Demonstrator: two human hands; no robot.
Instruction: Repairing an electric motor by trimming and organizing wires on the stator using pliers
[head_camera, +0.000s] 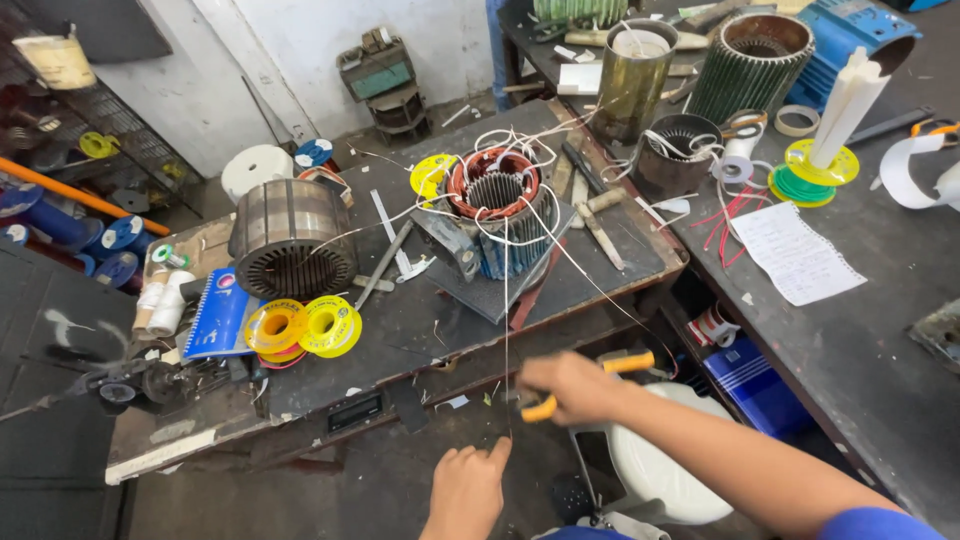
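— Lowest in view, what is that hand doing?

— Left hand (466, 488) sits nearest the camera, below the bench edge, fingers loosely together and pointing up, the index tip touching a thin white wire (506, 300) that hangs straight down. It grips nothing that I can make out.

— And the other hand?

— Right hand (570, 388) is just above and to the right, fingers curled tight around yellow-handled pliers (590, 385). One handle sticks out past the thumb, the other below the fist. The nose is blurred, so whether it bites the wire I cannot tell.

— Where does the wire run?

— Up to the wound stator (497, 205) in the middle of the dark workbench (420, 330), copper coils at its top and loose white leads looping around it. It rests on a grey plate.

— What surrounds it?

— To the left lies a bare stator core (292, 238) on its side. In front of that, two yellow tape spools (300, 327) touch each other, beside a blue notebook (218, 315). A hammer (600, 225) lies right of the wound stator.

— Further out?

— A second table on the right carries a sheet of paper (795, 252), a green-and-yellow reel (812, 175) with a white cone standing in it, a ribbed motor housing (750, 65) and a brass-coloured cylinder (632, 78). A white stool (655, 470) stands under the right forearm.
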